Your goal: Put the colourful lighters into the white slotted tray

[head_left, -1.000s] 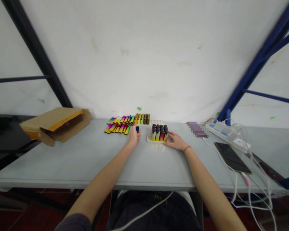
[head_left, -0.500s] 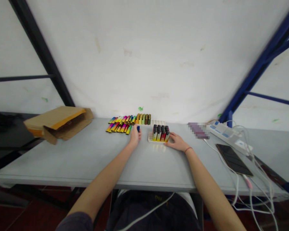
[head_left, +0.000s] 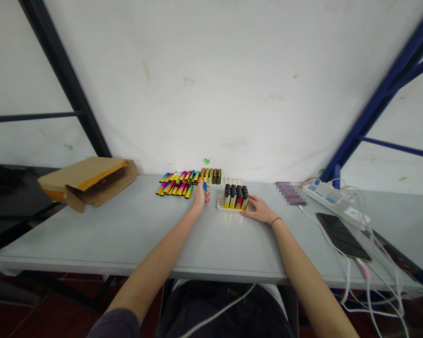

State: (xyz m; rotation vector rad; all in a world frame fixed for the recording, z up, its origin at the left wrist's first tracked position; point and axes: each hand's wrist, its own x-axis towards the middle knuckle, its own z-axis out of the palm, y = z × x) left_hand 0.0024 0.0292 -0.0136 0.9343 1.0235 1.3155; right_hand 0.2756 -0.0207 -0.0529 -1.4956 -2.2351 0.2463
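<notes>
My left hand (head_left: 199,201) is closed around a small blue lighter-sized piece (head_left: 204,186) that pokes up past the fingers. Just right of it stands a white tray (head_left: 220,203) with several black-topped lighters (head_left: 236,197) upright in it; the holes at its left end show bare. My right hand (head_left: 260,209) grips the tray's right end, thumb at the front corner and fingers along the side. Left of my left hand, shiny multicoloured lighter-sized tubes (head_left: 175,188) lie in two rows. Behind, a block of yellow, green and dark tubes (head_left: 211,175) stands upright beside a second white tray (head_left: 233,180).
An opened cardboard box (head_left: 88,180) lies at the left of the grey table (head_left: 134,234). At the right are a blurred-out purplish item (head_left: 289,193), a black phone (head_left: 343,236), a power strip (head_left: 338,202) and tangled white cables (head_left: 348,277). The wall closes off the back.
The blue piece in my left hand is turned a little and shows more of its length. My right hand stays on the tray. The whole view has shifted slightly.
</notes>
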